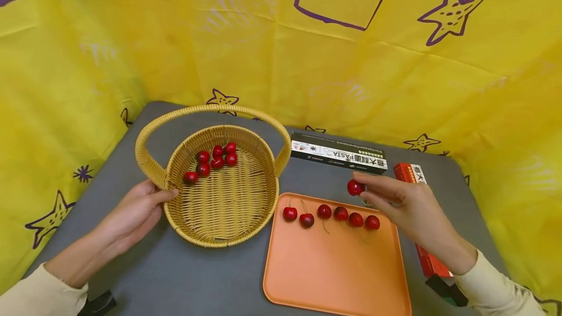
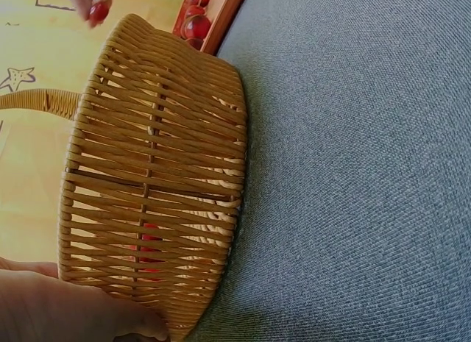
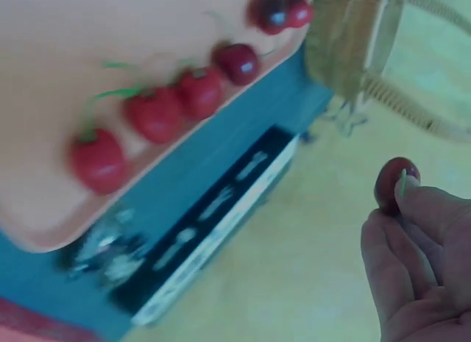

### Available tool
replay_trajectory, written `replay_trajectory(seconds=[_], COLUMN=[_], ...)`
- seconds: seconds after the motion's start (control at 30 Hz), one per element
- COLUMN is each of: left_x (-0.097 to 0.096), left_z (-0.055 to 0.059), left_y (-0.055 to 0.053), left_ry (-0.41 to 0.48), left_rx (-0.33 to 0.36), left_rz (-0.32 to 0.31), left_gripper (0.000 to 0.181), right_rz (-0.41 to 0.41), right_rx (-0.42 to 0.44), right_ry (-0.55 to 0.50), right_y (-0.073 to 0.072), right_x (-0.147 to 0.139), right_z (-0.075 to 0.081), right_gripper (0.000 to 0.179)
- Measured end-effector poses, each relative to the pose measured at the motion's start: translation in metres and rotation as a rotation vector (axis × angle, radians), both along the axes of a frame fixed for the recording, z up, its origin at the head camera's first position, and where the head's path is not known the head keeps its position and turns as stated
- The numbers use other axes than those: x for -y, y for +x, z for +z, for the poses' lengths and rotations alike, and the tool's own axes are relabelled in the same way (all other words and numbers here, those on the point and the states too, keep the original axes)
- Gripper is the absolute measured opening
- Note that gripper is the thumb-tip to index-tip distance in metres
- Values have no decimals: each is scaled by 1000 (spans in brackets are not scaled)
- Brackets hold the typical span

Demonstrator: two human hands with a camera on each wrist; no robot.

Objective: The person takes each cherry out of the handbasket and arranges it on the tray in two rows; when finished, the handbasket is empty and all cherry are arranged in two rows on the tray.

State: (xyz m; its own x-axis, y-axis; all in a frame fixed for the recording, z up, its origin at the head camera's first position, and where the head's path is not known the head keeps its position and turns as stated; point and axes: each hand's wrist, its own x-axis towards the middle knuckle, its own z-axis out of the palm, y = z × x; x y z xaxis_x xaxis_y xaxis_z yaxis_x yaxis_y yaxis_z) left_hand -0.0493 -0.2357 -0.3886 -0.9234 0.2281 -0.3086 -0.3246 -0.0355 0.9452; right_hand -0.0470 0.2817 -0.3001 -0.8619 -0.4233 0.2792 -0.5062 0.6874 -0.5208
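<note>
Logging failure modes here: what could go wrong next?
The right hand pinches one cherry at its fingertips, so it might slip out and roll. The left hand grips the basket at one side; a tug might tip it. Its raised handle could be knocked by a passing hand.

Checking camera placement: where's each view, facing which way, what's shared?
Head: on head, facing forward and down at basket and tray; left hand, right hand, sleeves show.
Left wrist: worn there, facing the basket's outside; left hand lower left, part of right hand top.
Right wrist: worn there, facing tray cherries and black box; right hand shows.
Head and right wrist share black box and held cherry.
</note>
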Motion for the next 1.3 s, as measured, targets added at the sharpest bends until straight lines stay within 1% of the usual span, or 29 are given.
replay_trajectory(seconds=[0.1,0.2,0.33,0.4,0.47,0.63,0.73,0.8,0.9,1.1,1.3], left_x=[0,1,2,3,4,4,3,3,3,4,3], left_z=[-1,-2,-4,-5,-5,-5,-5,-5,-5,-5,-5], left_y=[-1,-1,0,1,1,1,0,0,1,0,0], left_ry=[6,5,11,16,18,28,23,19,21,29,26], left_rx=[0,2,0,-2,-5,-20,-19,-14,-12,-16,-16], left_rz=[-6,-10,-12,-12,-12,-3,-9,-12,-12,-12,-13], left_gripper=[60,60,60,61,61,61,63,64,65,65,65], right_rz=[-80,-155,-239,-269,-292,-304,-311,-321,-324,-311,-330], right_rx=[-46,-70,-37,-14,-9,-59,-88,-92,-100,-59,-51], right_ry=[32,50,64,73,70,56,85,107,130,140,168], right_y=[11,20,31,35,38,42,45,48,49,48,48], right_x=[-20,-38,-57,-64,-69,-78,-81,-83,-81,-77,-77], right_z=[-7,-20,-38,-47,-55,-75,-86,-91,-96,-100,-106], right_gripper=[55,55,53,51,49,46,44,43,43,41,41])
